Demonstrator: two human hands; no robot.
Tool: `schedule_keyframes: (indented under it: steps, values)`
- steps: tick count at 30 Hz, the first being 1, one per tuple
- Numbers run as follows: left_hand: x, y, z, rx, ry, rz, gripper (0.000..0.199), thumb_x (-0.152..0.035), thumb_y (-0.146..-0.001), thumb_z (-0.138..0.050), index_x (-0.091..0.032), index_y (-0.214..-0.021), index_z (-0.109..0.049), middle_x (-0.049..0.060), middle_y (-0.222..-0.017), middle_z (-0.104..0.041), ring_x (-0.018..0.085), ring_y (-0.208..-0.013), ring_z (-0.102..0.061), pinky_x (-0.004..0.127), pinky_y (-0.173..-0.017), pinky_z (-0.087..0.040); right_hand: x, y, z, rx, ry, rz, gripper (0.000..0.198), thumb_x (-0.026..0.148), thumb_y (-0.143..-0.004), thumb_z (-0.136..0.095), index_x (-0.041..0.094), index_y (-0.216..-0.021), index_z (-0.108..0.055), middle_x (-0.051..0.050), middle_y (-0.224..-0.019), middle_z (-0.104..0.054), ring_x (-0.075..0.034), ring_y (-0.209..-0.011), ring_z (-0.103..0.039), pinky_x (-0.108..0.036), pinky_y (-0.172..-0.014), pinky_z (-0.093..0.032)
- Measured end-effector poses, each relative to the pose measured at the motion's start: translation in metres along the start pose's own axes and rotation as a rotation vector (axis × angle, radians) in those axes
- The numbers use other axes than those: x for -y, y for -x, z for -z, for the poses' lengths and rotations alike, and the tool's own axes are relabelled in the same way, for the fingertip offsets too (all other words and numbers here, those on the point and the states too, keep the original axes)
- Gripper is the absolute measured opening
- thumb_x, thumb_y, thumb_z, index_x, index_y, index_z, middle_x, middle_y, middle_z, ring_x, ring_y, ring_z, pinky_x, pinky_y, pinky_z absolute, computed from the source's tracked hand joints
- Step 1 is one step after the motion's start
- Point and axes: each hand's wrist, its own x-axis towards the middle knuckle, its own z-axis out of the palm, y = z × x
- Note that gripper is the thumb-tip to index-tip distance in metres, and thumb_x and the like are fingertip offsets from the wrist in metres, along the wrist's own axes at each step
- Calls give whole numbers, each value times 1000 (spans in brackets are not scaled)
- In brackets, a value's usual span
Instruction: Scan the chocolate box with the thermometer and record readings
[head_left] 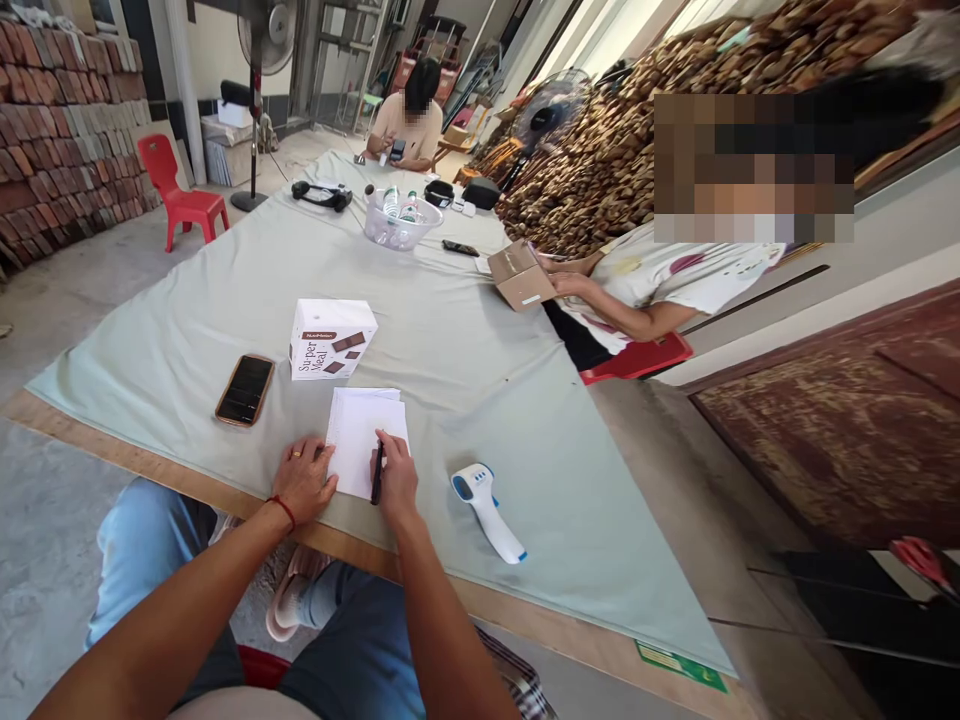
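My right hand [397,480] grips a slim black pen [377,472] over a thin stack of white paper [360,425] at the near edge of the cloth-covered tabletop [172,330]; my left hand [302,482], fingers loosely spread, rests on the stack's left edge. A white printed cardboard box [334,340] stands just beyond, a black-screened smartphone [246,390] lies toward the near left corner, and a white-and-blue handheld thermometer [489,515] lies to the right.

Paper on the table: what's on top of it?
The right hand holds a pen over the paper; the left hand touches its edge. Any marks beneath them are covered.
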Motion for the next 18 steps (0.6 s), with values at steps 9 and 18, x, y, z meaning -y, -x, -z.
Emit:
schedule_keyframes:
  steps: [9,18]
  values:
    - [3,3,-4,-38,56,-2,40,-26,-86,-59,-20,-125,-57,10,-124,-57,28,-117,-50,46,-101,-39,-18,-15,25,288,528,35,57,1,-78,-42,20,-128,-61,-14,-124,-63,-26,-111,-55,-37,-90,-42]
    - [73,-78,-1,-363,694,308,61,-26,-68,-76,-15,-123,-53,11,-111,-58,26,-103,-58,44,-96,-45,-52,20,109,55,711,-334,47,36,-86,-52,15,-128,-56,-18,-132,-55,-33,-122,-49,-47,-101,-37]
